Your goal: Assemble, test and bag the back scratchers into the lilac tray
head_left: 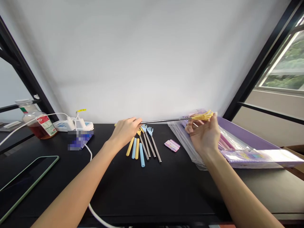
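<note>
On the black surface (152,190), a lilac plastic tray (247,136) lies right of a row of pale blue and yellow handles (134,148) and hand-shaped scratchers (146,139). A telescopic steel back scratcher (166,120) spans both hands, held level above that row: the left hand (124,131) closes its grip round one end, while the right hand (204,136) pinches its grip just behind the yellow hand-shaped tip (201,116), so the shaft stays taut and straight.

Pixelation blurs the blue packet (80,140) near the counter's back edge, leaving its print unreadable. The left hand (124,131) hides one end of the steel back scratcher (163,120), and the right hand (204,134) hides part of the clear plastic bags (182,139). The tablet (26,186) runs off the left edge, the white cable (99,218) off the bottom edge. The pink card's (172,145) print is too small to read.
</note>
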Available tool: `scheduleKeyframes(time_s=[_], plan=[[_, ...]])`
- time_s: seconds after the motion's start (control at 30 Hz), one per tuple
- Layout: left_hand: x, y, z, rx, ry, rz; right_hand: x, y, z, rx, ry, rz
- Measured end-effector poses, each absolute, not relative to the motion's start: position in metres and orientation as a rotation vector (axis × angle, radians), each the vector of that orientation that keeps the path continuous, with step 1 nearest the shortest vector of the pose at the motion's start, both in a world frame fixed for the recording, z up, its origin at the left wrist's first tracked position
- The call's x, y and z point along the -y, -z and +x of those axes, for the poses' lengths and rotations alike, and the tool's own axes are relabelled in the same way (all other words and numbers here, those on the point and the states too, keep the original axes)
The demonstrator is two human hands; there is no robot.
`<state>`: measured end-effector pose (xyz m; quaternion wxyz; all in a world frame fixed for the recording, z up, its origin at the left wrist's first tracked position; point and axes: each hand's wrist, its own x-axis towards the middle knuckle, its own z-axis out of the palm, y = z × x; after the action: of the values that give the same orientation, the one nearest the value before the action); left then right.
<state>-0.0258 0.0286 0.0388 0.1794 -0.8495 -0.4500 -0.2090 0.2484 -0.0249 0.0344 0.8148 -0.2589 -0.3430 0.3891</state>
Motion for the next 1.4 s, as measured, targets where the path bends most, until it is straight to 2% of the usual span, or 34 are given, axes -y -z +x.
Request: scheduleKeyframes(time_s=[0.13,0.3,0.53,0.73,0.87,1.03,1.17,1.4], plan=[[-0.031,-0.037,-0.027,1.286,0.627,-2.348,0.027,-0.038,0.255,0.777,-0.763,-0.681],[-0.033,-0.031,-0.038,1.147,0.743,-2.385,0.016,-0.024,0.262,0.822,-0.835,-0.968],[-0.035,-0.029,-0.04,0.956,0.72,-2.518,0.011,-0.016,0.269,0.753,-0.791,-0.856],[-0.028,-0.022,-0.009,0.788,0.549,-2.539,0.015,-0.006,0.232,1.244,-0.883,-0.959],[-0.023,-0.02,0.0,0.855,0.596,-2.56,0.017,-0.004,0.214,1.349,-0.851,-0.959],[-0.022,-0.019,-0.006,0.863,0.79,-2.577,0.021,-0.008,0.217,1.248,-1.06,-0.962],[-0.017,-0.019,-0.001,0.856,0.791,-2.549,0.025,-0.01,0.215,1.132,-1.25,-0.83],[-0.013,-0.011,0.011,0.828,0.778,-2.522,0.024,-0.005,0.205,1.003,-1.316,-0.828]])
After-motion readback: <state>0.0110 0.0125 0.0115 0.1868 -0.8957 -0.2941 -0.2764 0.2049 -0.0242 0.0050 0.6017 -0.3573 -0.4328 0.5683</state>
